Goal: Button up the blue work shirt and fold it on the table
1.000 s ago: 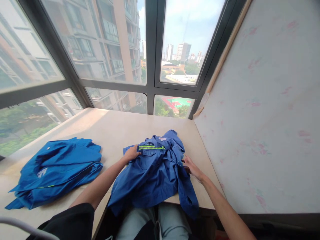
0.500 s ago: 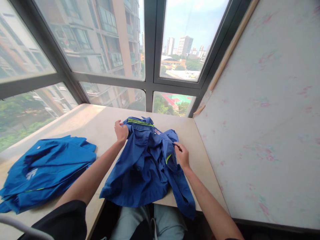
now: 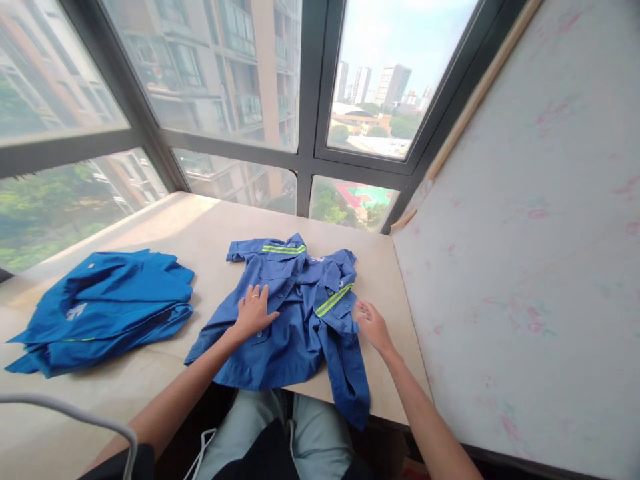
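Observation:
A blue work shirt (image 3: 293, 313) with yellow-green reflective stripes lies spread on the light wooden table (image 3: 210, 230), its lower edge and one sleeve hanging over the near edge. My left hand (image 3: 253, 311) rests flat on the shirt's left front, fingers spread, a ring on one finger. At the shirt's right edge, next to the striped sleeve, my right hand (image 3: 373, 325) has its fingers stretched out and touches the cloth.
A second, brighter blue garment (image 3: 103, 307) lies bunched at the table's left. Large windows (image 3: 240, 80) rise behind the table. A pale wall panel (image 3: 525, 233) borders the table's right side. My lap shows below the near edge.
Both hands let go of the shirt they held raised. It now lies flatter on the table, and my hands have come down onto it, pressing with open fingers.

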Demonstrator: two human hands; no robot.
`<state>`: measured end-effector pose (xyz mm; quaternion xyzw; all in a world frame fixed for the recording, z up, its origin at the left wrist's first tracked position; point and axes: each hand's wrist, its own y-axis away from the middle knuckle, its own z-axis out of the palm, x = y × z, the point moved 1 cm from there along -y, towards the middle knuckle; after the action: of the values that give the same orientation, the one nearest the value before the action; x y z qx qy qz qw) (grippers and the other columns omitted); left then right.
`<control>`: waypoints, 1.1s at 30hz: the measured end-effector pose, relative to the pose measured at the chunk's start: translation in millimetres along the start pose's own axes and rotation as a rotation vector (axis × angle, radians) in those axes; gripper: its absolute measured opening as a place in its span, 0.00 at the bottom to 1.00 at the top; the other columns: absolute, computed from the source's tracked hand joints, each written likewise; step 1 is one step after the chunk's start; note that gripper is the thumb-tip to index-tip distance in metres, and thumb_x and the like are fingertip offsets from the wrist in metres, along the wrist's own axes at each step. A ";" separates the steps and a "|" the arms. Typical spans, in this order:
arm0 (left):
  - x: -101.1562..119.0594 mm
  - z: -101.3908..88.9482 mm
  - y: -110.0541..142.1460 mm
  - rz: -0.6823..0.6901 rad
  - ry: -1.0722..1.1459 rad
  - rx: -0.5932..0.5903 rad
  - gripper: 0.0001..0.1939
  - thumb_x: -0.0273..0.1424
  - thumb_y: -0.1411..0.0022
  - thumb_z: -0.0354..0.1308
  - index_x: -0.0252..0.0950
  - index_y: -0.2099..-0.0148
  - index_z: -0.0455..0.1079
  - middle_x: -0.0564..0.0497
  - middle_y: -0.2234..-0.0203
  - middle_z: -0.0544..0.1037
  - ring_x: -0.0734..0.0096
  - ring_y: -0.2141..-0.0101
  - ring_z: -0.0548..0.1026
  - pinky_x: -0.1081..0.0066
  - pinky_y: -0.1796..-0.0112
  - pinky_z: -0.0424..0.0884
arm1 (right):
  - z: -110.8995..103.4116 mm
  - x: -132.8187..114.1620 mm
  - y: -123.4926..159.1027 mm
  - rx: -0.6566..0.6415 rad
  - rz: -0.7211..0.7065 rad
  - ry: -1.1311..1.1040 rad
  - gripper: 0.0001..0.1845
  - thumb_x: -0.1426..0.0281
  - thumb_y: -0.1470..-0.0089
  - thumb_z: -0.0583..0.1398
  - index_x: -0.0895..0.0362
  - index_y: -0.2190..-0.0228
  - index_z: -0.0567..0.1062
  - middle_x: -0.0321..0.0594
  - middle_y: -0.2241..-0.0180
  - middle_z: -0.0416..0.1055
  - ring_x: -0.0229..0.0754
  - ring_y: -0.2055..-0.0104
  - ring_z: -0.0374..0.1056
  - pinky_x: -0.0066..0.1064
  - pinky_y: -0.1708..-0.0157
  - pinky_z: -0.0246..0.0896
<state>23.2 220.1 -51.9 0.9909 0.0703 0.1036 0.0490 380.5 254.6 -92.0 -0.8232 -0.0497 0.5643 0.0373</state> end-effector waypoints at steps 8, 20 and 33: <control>8.8 -29.9 40.0 -0.005 0.257 0.209 0.15 0.32 0.37 0.51 0.37 0.52 0.75 0.44 0.54 0.78 0.55 0.52 0.75 0.63 0.49 0.67 | -0.2 8.4 -9.3 -0.114 0.057 -0.038 0.33 0.57 0.53 0.61 0.58 0.47 0.67 0.49 0.53 0.73 0.44 0.59 0.73 0.38 0.57 0.70; 52.8 17.8 52.2 0.314 0.698 -0.232 0.22 0.46 0.38 0.54 0.36 0.51 0.76 0.46 0.55 0.79 0.59 0.55 0.76 0.66 0.54 0.71 | 51.6 -35.4 -8.0 -0.489 -0.010 0.421 0.34 0.55 0.53 0.65 0.59 0.48 0.72 0.37 0.71 0.72 0.44 0.67 0.68 0.33 0.63 0.60; -25.8 45.5 42.4 0.152 0.273 -0.028 0.39 0.49 0.38 0.52 0.29 0.33 0.56 0.34 0.36 0.60 0.48 0.34 0.53 0.49 0.38 0.53 | -2.3 -96.9 -42.0 0.684 0.167 -0.571 0.14 0.61 0.59 0.63 0.56 0.74 0.66 0.31 0.76 0.68 0.37 0.73 0.65 0.29 0.70 0.66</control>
<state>13.3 170.7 -96.6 0.9693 -0.0004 0.2417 0.0448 346.4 284.2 3.5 -0.5761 0.1978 0.7539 0.2462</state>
